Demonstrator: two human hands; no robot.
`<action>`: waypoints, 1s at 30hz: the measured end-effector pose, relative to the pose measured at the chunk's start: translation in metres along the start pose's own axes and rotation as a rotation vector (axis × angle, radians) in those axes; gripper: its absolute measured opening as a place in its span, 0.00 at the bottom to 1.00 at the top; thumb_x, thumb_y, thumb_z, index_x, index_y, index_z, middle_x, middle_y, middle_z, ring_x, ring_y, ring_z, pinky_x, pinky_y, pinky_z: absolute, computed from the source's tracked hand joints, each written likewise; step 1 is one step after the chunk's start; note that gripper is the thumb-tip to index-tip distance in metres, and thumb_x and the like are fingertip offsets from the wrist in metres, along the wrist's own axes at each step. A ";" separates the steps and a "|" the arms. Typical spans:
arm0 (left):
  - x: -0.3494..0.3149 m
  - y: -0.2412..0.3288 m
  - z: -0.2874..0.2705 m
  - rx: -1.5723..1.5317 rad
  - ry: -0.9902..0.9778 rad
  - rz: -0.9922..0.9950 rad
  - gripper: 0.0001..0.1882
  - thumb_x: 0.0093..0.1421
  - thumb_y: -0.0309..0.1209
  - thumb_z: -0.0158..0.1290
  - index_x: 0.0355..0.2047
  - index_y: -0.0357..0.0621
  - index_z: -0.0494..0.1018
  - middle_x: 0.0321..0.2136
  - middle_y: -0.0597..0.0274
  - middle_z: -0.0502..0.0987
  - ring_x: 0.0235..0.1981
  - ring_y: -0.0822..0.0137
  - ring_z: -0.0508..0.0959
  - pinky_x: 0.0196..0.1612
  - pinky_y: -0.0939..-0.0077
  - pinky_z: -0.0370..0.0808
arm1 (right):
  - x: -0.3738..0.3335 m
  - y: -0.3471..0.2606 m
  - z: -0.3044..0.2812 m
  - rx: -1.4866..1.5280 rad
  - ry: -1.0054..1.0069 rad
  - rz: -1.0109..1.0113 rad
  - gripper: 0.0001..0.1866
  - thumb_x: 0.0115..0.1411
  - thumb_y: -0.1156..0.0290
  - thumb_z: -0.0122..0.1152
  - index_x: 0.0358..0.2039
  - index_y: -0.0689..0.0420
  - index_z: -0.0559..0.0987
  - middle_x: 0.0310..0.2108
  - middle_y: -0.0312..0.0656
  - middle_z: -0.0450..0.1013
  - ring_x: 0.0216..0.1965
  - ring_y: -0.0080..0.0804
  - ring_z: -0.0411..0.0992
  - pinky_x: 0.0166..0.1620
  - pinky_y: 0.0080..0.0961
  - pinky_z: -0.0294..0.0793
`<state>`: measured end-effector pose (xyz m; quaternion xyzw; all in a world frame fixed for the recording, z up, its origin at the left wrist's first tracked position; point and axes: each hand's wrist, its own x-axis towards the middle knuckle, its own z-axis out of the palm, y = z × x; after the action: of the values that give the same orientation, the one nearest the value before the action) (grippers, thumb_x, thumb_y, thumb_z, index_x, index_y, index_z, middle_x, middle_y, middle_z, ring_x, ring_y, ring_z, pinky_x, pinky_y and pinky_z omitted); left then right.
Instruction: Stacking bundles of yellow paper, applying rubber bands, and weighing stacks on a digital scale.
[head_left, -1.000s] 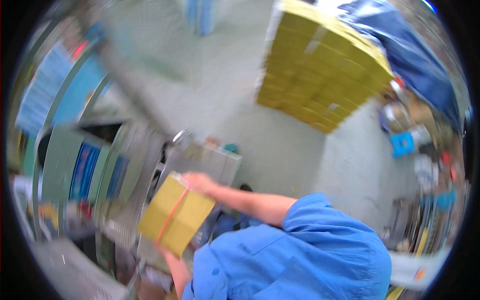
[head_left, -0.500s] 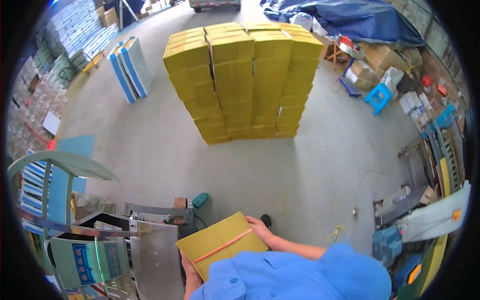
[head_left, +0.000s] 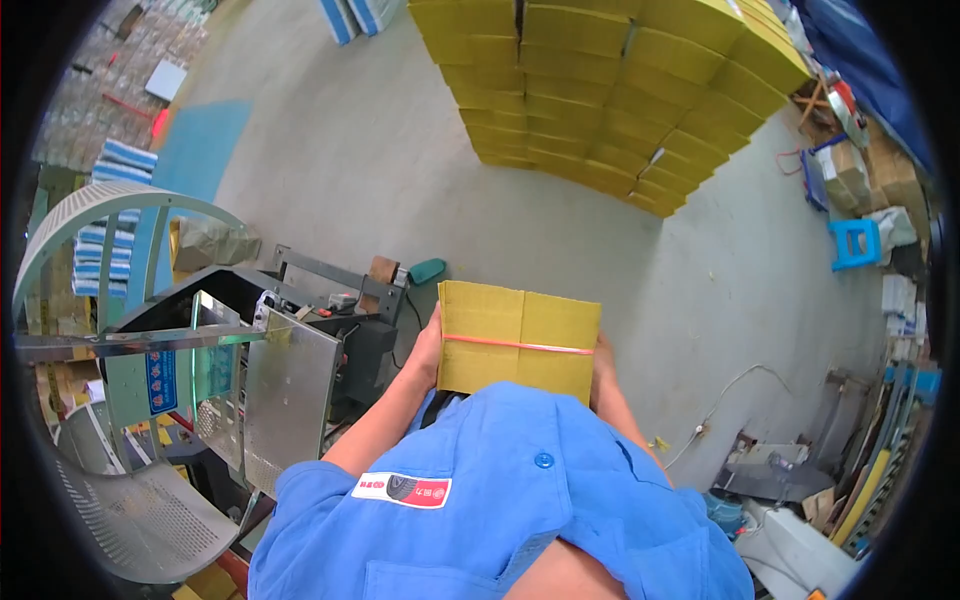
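Note:
A yellow cardboard bundle [head_left: 520,320] with a pink-and-white strap around it is held level in front of my blue shirt. Its left edge is gripped by my left hand [head_left: 430,345], whose fingers are mostly out of sight under the cardboard. My right hand [head_left: 602,365] holds the opposite edge, and only a part of it shows beside the bundle. How thick the bundle is cannot be made out from above.
A tall stack of similar yellow bundles [head_left: 600,90] stands on the floor ahead. Close on my left is a strapping machine [head_left: 290,390] with a curved metal arch [head_left: 130,205]. A blue stool [head_left: 855,245] stands at far right; a pale cable [head_left: 715,410] lies on the floor.
The bundle has turned from a slant to square in front of me and moved right. My view has swung left and down, so the yellow stack now appears higher and further right.

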<state>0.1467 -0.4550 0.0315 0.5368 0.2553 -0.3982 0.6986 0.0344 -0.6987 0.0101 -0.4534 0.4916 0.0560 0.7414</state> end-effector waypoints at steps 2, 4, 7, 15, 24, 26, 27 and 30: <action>0.017 0.009 -0.013 -0.087 -0.046 0.007 0.35 0.69 0.59 0.38 0.61 0.43 0.66 0.54 0.56 0.73 0.54 0.63 0.74 0.55 0.66 0.74 | 0.017 -0.007 0.018 -0.011 0.028 0.003 0.18 0.66 0.67 0.53 0.53 0.63 0.71 0.44 0.45 0.74 0.42 0.31 0.75 0.43 0.29 0.76; 0.038 0.028 -0.024 -0.171 -0.099 0.015 0.37 0.68 0.60 0.38 0.61 0.42 0.65 0.54 0.56 0.73 0.55 0.63 0.74 0.55 0.66 0.74 | 0.040 -0.022 0.039 -0.036 0.032 0.003 0.17 0.66 0.68 0.52 0.52 0.63 0.72 0.43 0.44 0.75 0.41 0.31 0.75 0.42 0.28 0.76; 0.081 0.065 -0.038 -0.266 -0.167 0.026 0.37 0.67 0.59 0.41 0.63 0.42 0.62 0.57 0.55 0.70 0.57 0.62 0.72 0.57 0.65 0.72 | 0.084 -0.035 0.082 -0.080 0.101 -0.059 0.15 0.67 0.69 0.52 0.51 0.63 0.73 0.40 0.43 0.75 0.38 0.29 0.75 0.40 0.28 0.76; 0.245 0.155 -0.060 0.013 -0.296 0.062 0.42 0.63 0.51 0.53 0.68 0.42 0.48 0.63 0.54 0.60 0.64 0.61 0.61 0.64 0.65 0.60 | 0.226 -0.095 0.174 -0.184 0.114 0.050 0.15 0.65 0.69 0.54 0.48 0.64 0.75 0.37 0.42 0.76 0.35 0.29 0.75 0.38 0.27 0.77; 0.484 0.143 -0.067 0.081 -0.259 0.053 0.38 0.66 0.48 0.50 0.69 0.44 0.50 0.63 0.55 0.61 0.65 0.60 0.61 0.65 0.66 0.59 | 0.493 -0.047 0.170 -0.085 0.079 0.238 0.20 0.65 0.65 0.55 0.51 0.67 0.74 0.39 0.44 0.76 0.35 0.33 0.76 0.37 0.29 0.79; 0.534 0.127 -0.078 0.129 -0.238 0.086 0.36 0.67 0.47 0.49 0.69 0.45 0.52 0.63 0.55 0.63 0.64 0.60 0.61 0.64 0.67 0.59 | 0.548 -0.034 0.174 -0.071 0.030 0.277 0.22 0.64 0.62 0.57 0.51 0.67 0.74 0.40 0.45 0.76 0.35 0.34 0.77 0.36 0.31 0.79; 0.559 0.115 -0.085 0.187 -0.193 0.080 0.35 0.67 0.47 0.48 0.68 0.45 0.53 0.62 0.56 0.64 0.63 0.60 0.63 0.64 0.67 0.60 | 0.570 -0.022 0.175 -0.077 0.032 0.285 0.22 0.64 0.62 0.57 0.51 0.67 0.74 0.40 0.45 0.76 0.35 0.34 0.77 0.36 0.31 0.79; 0.643 0.085 -0.097 0.259 -0.110 0.073 0.32 0.68 0.47 0.47 0.67 0.47 0.56 0.59 0.55 0.69 0.61 0.60 0.67 0.62 0.67 0.63 | 0.649 0.006 0.172 0.033 -0.033 0.266 0.23 0.64 0.61 0.58 0.51 0.66 0.74 0.41 0.45 0.76 0.36 0.35 0.77 0.36 0.32 0.80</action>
<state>0.5793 -0.5348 -0.4554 0.6088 0.1436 -0.4310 0.6504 0.4793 -0.8056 -0.4814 -0.3709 0.5360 0.1534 0.7427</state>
